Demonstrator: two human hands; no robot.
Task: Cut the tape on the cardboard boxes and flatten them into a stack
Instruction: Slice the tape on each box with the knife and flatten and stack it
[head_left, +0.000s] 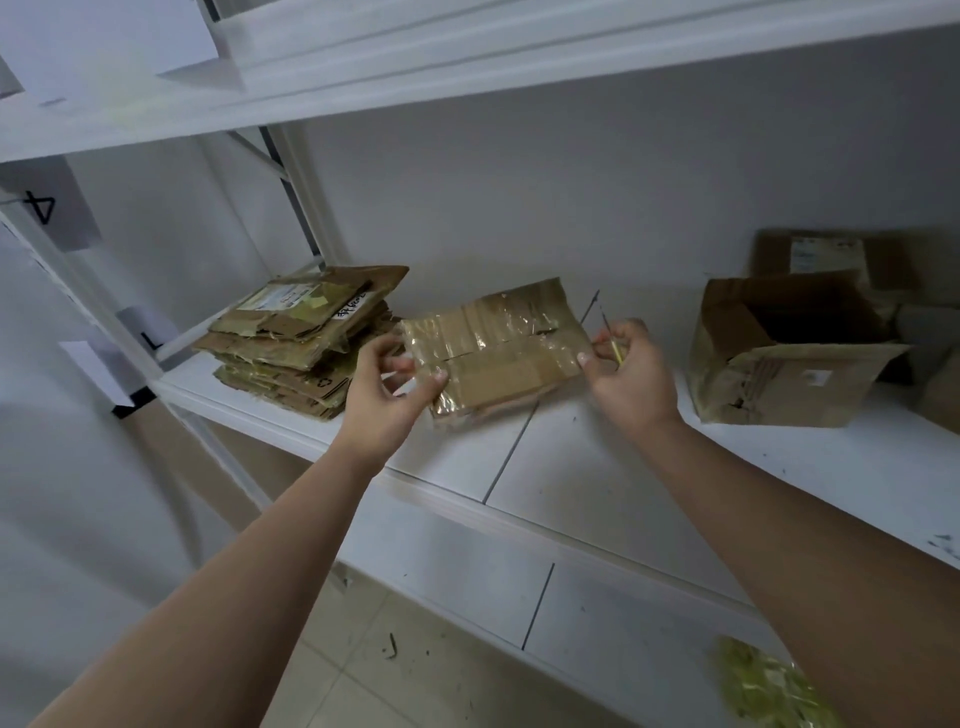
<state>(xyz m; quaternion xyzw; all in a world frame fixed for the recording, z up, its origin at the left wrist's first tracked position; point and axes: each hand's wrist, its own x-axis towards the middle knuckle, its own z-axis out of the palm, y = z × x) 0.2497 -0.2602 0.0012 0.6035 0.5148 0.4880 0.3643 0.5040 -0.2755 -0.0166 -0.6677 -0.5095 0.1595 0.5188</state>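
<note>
Cardboard box (496, 348), flattened, tape-covered, hung just above white shelf (597, 467), between both hands. Left hand (387, 387) pinched its left edge, fingers curled. Right hand (626, 364) gripped right edge, thin yellow-handled blade (613, 340) also held in its fingers. Stack of flattened boxes (304, 338) lay left on shelf; open box (789, 353) sat right.
</note>
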